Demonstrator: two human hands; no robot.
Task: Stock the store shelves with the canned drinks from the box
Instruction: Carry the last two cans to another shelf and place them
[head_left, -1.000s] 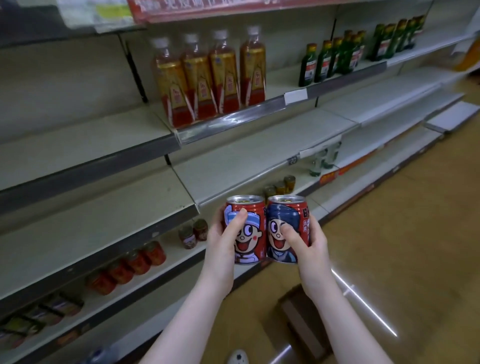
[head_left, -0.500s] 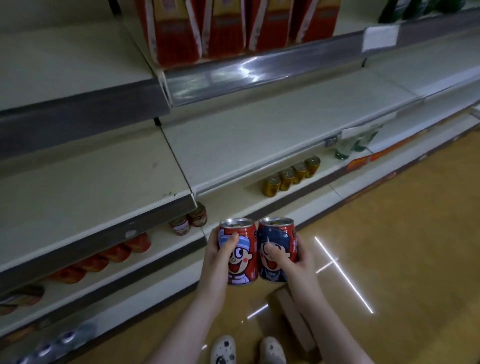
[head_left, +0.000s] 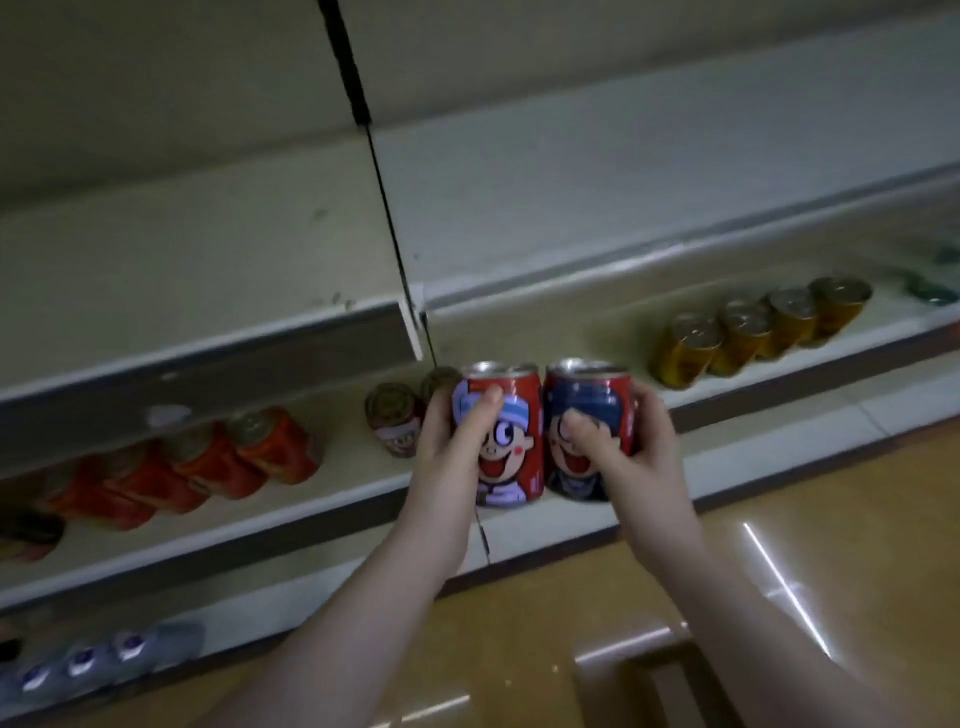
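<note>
The left thumb (head_left: 480, 415) is laid flat across the printed front of a red can (head_left: 511, 441), with the other fingers wrapped out of sight behind it, so the can is gripped firmly by the left hand (head_left: 449, 457). The right thumb (head_left: 584, 428) is pressed against the front of a second can (head_left: 587, 415), red with a dark blue cartoon face, and the fingers of the right hand (head_left: 644, 457) are curled round its right side in a closed grip. Both cans are held upright, side by side and touching, in front of the low shelf (head_left: 519, 332), above its front edge. Both forearms are stretched forward and upward from the lower edge of the view, bare, with the wrists slightly bent inward. The cans are short glossy cylinders with silvery metal tops and bright cartoon faces printed on their sides. Just beyond the left hand, two brown cans (head_left: 395, 421) are seen standing on the shelf, and a row of orange-red cans (head_left: 208, 462) is ranged further left. To the right, four golden cans (head_left: 753, 332) with shiny lids are lined up. The shelving is made of pale, matt painted metal, and the floor (head_left: 779, 519) is a polished tan surface with bright reflections. A corner of a cardboard box (head_left: 665, 686) is seen below, blurred.
</note>
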